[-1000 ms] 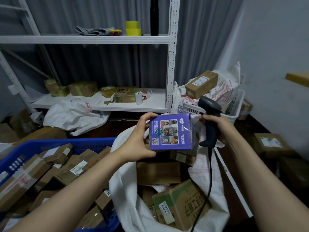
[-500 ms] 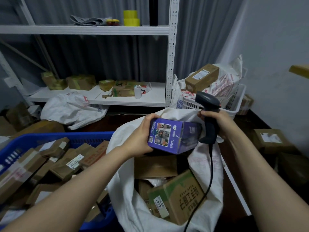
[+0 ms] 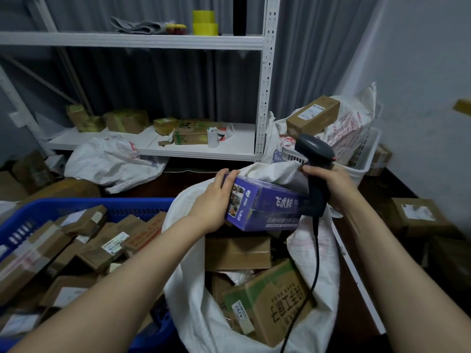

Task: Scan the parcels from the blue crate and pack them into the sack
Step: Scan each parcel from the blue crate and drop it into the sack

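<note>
The left hand [image 3: 214,200] gripped the purple box [image 3: 265,210] by its near end above the sack [image 3: 318,250], fingers curled over the top edge; the right hand [image 3: 331,184] clenched the scanner [image 3: 316,159], apparently touching the box's far end.

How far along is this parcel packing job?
Done: several cardboard boxes lie in the white sack. In hand: the left hand grips a purple box over the sack's mouth; the right hand holds the scanner. Left: the blue crate holds many parcels.
</note>
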